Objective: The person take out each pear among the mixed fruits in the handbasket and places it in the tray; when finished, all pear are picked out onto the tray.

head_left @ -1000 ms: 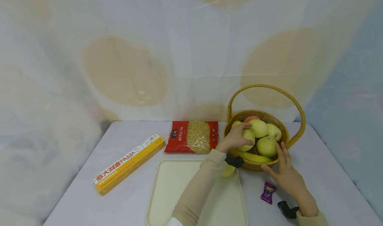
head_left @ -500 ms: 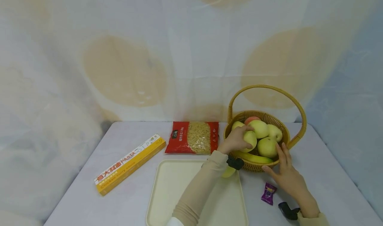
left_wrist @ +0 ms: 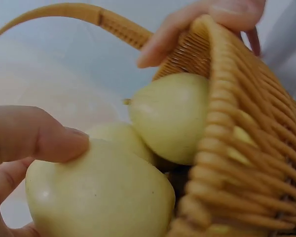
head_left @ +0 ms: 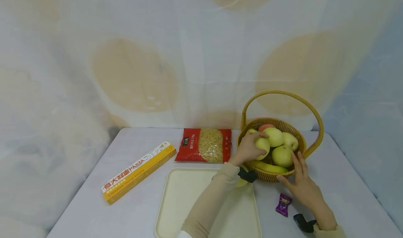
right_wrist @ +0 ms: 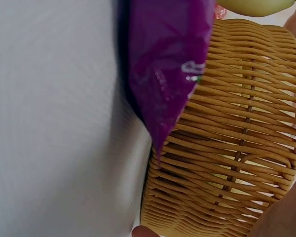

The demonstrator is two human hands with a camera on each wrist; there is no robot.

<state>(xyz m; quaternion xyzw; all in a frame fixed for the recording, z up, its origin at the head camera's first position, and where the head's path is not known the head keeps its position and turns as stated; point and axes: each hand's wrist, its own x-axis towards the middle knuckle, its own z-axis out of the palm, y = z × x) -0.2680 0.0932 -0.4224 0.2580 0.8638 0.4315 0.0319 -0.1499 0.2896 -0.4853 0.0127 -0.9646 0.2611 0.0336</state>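
My left hand (head_left: 248, 147) grips a pale green pear (left_wrist: 106, 192) in the left part of the wicker basket (head_left: 267, 177); thumb and fingers are around it in the left wrist view. My right hand (head_left: 304, 189) holds the basket's near right rim, fingers over the edge and thumb low on the outer wall. Several more pears lie inside, one of them (head_left: 282, 156) close to the right fingertips. A banana (head_left: 267, 167) lies along the near inside wall. A reddish fruit (head_left: 266, 127) shows at the back, mostly hidden.
A cream tray (head_left: 181, 199) lies under my left forearm, with a yellow-green fruit (head_left: 241, 183) partly hidden by the wrist. A purple-wrapped candy (head_left: 283, 204) is near my right wrist. Behind the tray lies a red pasta bag (head_left: 210, 145); a yellow pasta box (head_left: 138, 173) lies left.
The whole head view has shifted slightly, so everything appears a little further right and down. Both hands keep nearly the same places on the pear and the basket.
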